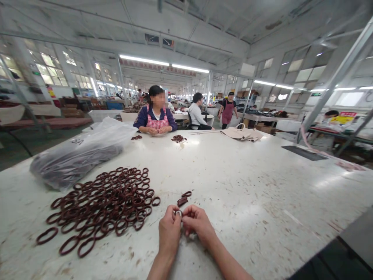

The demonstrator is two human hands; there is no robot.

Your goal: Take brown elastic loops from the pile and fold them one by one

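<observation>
Between the fingertips of both hands is a small dark brown loop [178, 212], partly covered by the fingers. My left hand [170, 224] pinches its left side. My right hand [196, 221] is closed on its right side, thumb and forefinger together. Just beyond the fingertips lie a few brown pieces [182, 201], one of them an open loop [187, 194]. To the left of my hands a large heap of brown loops [116, 198] spreads over the table, with several single ones around its edge.
A filled clear plastic bag [84, 155] lies behind the heap on the white table [233, 186]. Across the table sits a person in a checked apron [157, 123], near a small brown pile [178, 138]. Beige fabric pieces [241, 133] and a dark flat panel [304, 153] are farther right.
</observation>
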